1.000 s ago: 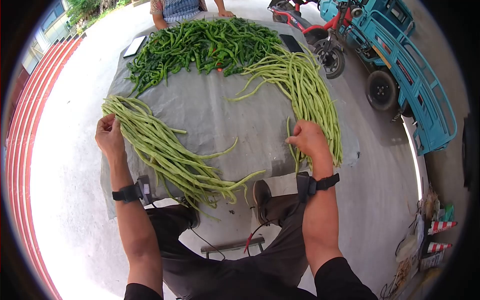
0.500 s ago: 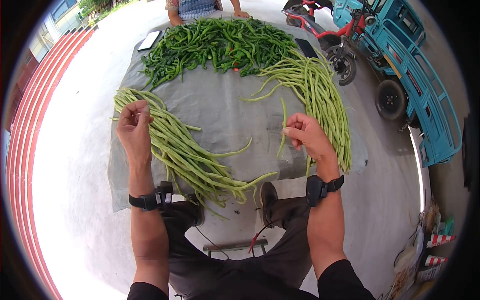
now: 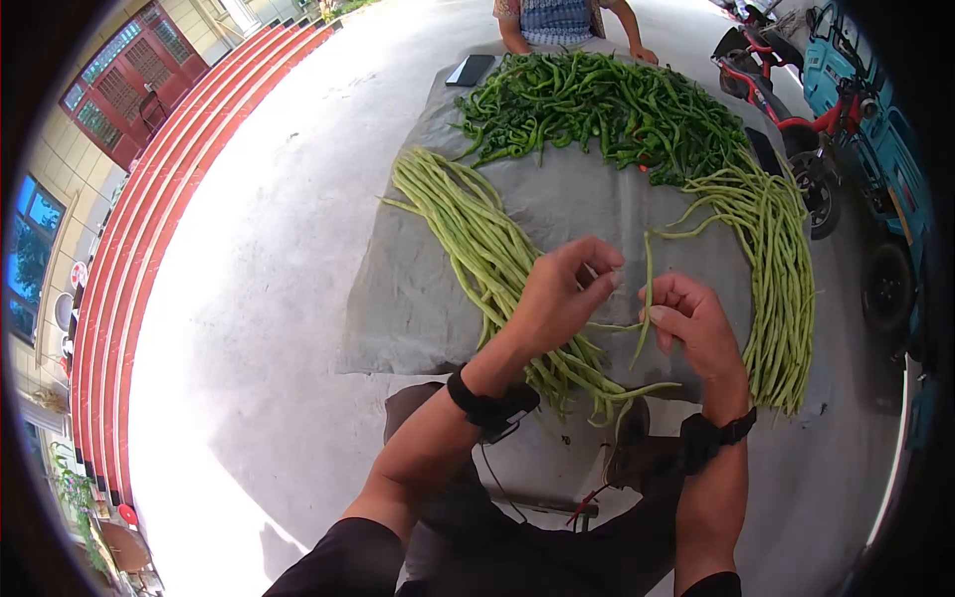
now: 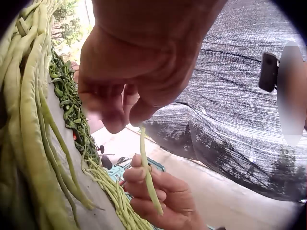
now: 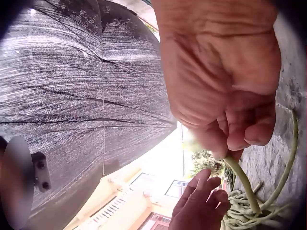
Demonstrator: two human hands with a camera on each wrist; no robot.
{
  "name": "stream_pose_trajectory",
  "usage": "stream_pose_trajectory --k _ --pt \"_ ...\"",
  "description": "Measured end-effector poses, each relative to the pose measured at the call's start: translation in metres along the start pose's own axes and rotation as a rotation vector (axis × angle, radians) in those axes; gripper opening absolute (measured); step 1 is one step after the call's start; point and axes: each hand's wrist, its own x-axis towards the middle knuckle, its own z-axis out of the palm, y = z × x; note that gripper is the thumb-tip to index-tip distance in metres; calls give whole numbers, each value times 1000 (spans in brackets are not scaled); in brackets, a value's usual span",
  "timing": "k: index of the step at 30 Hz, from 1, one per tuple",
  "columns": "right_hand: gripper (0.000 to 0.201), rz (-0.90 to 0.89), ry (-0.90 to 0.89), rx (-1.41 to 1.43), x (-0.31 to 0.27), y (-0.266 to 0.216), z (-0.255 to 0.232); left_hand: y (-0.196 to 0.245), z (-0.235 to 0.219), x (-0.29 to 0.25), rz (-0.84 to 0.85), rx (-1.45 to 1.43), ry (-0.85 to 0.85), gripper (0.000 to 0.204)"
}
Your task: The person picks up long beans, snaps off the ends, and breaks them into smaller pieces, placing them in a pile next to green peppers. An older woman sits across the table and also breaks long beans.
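My right hand [image 3: 696, 323] pinches a single long green bean [image 3: 649, 284] between thumb and fingers, over the middle of the table. The bean stands nearly upright in the head view and slants down from the fingertips in the right wrist view. Just left of it is my left hand [image 3: 569, 298], fingers loosely bent and nothing visible in them. A gap separates its fingertips from the bean. Beneath the left hand lies a thick bundle of long beans [image 3: 463, 224], partly hidden by that hand. Another pile of long beans [image 3: 781, 289] lies right of the right hand.
Green chili peppers [image 3: 597, 109] are heaped along the far side of the grey-covered table [image 3: 398, 318]. Phones lie at both ends of the heap, one pale-edged [image 3: 471, 70], one dark [image 3: 763, 151]. Someone [image 3: 557, 22] stands opposite. A teal cargo tricycle [image 3: 880, 149] is parked at right.
My right hand has drawn one bean away from the right pile. My left hand has left the far end of the left bundle and come across beside it. The head view has turned left.
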Motion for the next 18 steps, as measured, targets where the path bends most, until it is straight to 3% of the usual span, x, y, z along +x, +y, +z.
stream_pose_trajectory --k 5,11,18 --pt "13 -11 -37 -48 0 0 10 -4 14 -2 -55 -42 -76 18" --pt "12 -18 -27 -65 2 5 14 -11 16 -4 -37 -296 -110 19" --pt "18 -31 31 -22 3 5 21 -1 -10 2 -136 -379 -10 18"
